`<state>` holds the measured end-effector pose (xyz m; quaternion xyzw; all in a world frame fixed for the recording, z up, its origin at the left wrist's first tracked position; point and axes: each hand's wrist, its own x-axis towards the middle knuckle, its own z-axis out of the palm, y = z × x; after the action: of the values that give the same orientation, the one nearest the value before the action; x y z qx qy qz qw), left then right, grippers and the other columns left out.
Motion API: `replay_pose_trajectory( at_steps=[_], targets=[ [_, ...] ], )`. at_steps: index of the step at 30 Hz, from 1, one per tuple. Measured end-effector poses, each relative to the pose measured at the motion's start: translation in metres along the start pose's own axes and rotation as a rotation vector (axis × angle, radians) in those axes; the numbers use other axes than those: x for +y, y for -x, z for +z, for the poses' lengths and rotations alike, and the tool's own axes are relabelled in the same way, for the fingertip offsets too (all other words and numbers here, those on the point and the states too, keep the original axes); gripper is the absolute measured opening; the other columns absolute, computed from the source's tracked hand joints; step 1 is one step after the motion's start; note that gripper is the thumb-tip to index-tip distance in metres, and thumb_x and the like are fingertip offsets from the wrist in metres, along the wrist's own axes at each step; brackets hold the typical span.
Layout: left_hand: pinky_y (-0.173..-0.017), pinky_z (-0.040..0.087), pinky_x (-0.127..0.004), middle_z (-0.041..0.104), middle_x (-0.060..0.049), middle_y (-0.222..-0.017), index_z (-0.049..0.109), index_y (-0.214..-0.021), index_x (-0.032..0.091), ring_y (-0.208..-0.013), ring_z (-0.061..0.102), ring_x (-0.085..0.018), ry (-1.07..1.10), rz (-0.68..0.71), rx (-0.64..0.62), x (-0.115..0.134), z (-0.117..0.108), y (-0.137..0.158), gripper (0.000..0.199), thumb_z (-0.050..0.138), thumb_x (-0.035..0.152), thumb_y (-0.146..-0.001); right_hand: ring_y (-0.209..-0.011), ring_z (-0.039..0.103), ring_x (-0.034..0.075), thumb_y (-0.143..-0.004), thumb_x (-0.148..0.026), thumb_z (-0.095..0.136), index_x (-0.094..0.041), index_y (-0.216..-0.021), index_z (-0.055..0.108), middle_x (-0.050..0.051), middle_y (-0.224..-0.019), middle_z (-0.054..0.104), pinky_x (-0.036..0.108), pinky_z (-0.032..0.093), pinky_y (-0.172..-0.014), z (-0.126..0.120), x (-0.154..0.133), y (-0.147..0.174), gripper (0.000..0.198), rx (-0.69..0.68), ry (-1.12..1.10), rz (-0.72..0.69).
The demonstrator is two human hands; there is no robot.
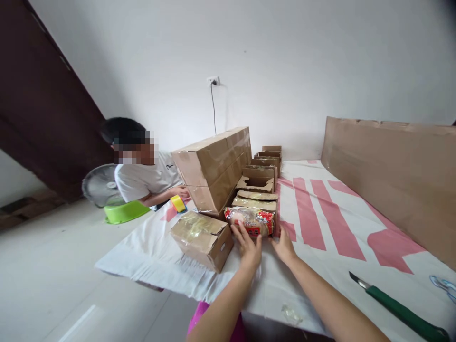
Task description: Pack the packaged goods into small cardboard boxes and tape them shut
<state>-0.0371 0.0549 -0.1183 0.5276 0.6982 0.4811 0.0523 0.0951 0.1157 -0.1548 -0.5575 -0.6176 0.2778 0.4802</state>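
A clear food packet with red and yellow print (pixel 251 221) lies at the near end of a row of small cardboard boxes. My left hand (pixel 248 244) is open, its spread fingers resting on the packet's front left part. At the packet's right corner is my right hand (pixel 285 246), open with fingers apart; whether it touches the packet or a box under it, I cannot tell. Directly behind the packet stands a box with raised flaps (pixel 255 200). To the left sits a taped box (pixel 203 237).
Stacked taped boxes (pixel 217 166) stand left of the row. A person (pixel 146 175) leans at the table's left side near a yellow tape roll (pixel 178 203). At right are a green-handled cutter (pixel 402 308), blade exposed, scissors (pixel 443 285) and a cardboard panel (pixel 388 175).
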Motion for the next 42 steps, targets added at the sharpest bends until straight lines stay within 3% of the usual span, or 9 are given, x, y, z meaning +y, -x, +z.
replay_pose_trajectory(
  at_steps=[6,9,13,15,17,23,28,36,42],
  targets=[
    [-0.108,0.039,-0.051,0.017,-0.020,-0.158,0.026,-0.147,0.020,-0.146,0.023,-0.032,-0.021,0.561,-0.157,-0.003,-0.059,0.061,0.065,0.051,0.016,-0.087,-0.111,0.059,0.035,-0.065,-0.055,0.068,-0.017,-0.116,0.057,0.016,-0.117,0.064,0.047,0.050,-0.089,-0.013,0.005,0.016,0.064,-0.041,0.000,0.004],
    [-0.106,0.041,-0.051,0.041,-0.015,-0.141,0.046,-0.128,0.023,-0.136,0.039,-0.030,-0.062,0.719,0.079,-0.023,-0.101,0.049,0.048,0.057,0.012,-0.082,-0.106,0.061,0.032,-0.066,-0.060,0.067,-0.018,-0.113,0.059,0.015,-0.112,0.065,0.043,0.051,-0.086,-0.014,-0.003,0.019,0.063,-0.078,-0.003,-0.010],
    [-0.111,0.029,-0.058,0.039,-0.018,-0.138,0.047,-0.122,0.019,-0.136,0.034,-0.034,-0.107,0.314,0.613,-0.072,-0.157,-0.009,0.046,0.065,0.031,-0.081,-0.096,0.063,0.028,-0.075,-0.067,0.056,-0.020,-0.100,0.063,0.012,-0.102,0.069,0.039,0.049,-0.083,-0.011,-0.018,0.010,0.054,-0.127,0.003,-0.028],
    [-0.115,0.022,-0.055,0.030,-0.017,-0.147,0.041,-0.130,0.019,-0.142,0.023,-0.032,0.015,-0.014,0.660,-0.099,-0.179,-0.037,0.058,0.061,0.044,-0.082,-0.086,0.065,0.028,-0.079,-0.069,0.048,-0.021,-0.084,0.063,0.011,-0.088,0.070,0.038,0.049,-0.076,-0.009,-0.025,0.002,0.050,-0.137,0.030,0.006],
    [-0.117,0.017,-0.056,0.027,-0.018,-0.150,0.037,-0.135,0.017,-0.144,0.020,-0.034,0.072,-0.130,0.622,-0.123,-0.190,-0.055,0.068,0.059,0.053,-0.081,-0.076,0.065,0.028,-0.081,-0.069,0.044,-0.023,-0.067,0.059,0.010,-0.072,0.067,0.037,0.047,-0.068,-0.006,-0.030,-0.009,0.050,-0.149,0.063,0.065],
    [-0.106,0.038,-0.051,0.053,-0.016,-0.130,0.047,-0.126,0.017,-0.128,0.047,-0.034,0.264,-0.257,0.413,-0.159,-0.177,-0.070,0.073,0.044,0.073,-0.078,-0.054,0.064,0.025,-0.085,-0.068,0.037,-0.024,-0.045,0.051,0.010,-0.050,0.061,0.034,0.044,-0.054,0.002,-0.042,-0.028,0.061,-0.224,0.030,0.213],
    [-0.089,0.050,-0.041,0.063,-0.006,-0.089,0.059,-0.091,0.017,-0.093,0.061,-0.025,0.355,-0.244,0.366,-0.157,-0.167,-0.060,0.068,0.043,0.081,-0.073,-0.061,0.069,0.023,-0.082,-0.074,0.035,-0.021,-0.074,0.067,0.010,-0.078,0.074,0.033,0.050,-0.055,0.006,-0.055,0.005,0.063,-0.289,-0.162,0.178],
    [-0.065,0.049,-0.033,0.060,-0.002,-0.071,0.059,-0.080,0.019,-0.070,0.057,-0.021,0.437,-0.171,0.262,-0.104,-0.138,0.004,0.065,0.039,0.081,-0.078,-0.115,0.062,0.030,-0.074,-0.081,0.048,-0.024,-0.119,0.066,0.010,-0.121,0.070,0.044,0.050,-0.096,-0.012,-0.068,0.049,0.075,-0.357,-0.388,0.074],
    [-0.091,0.046,-0.039,0.064,-0.008,-0.102,0.061,-0.096,0.020,-0.101,0.059,-0.027,0.496,-0.092,0.098,-0.058,-0.110,0.034,0.058,0.044,0.073,-0.082,-0.127,0.053,0.031,-0.082,-0.077,0.042,-0.023,-0.119,0.068,0.010,-0.127,0.067,0.050,0.033,-0.112,-0.073,-0.051,0.058,0.071,-0.253,-0.405,0.119]
  ],
)
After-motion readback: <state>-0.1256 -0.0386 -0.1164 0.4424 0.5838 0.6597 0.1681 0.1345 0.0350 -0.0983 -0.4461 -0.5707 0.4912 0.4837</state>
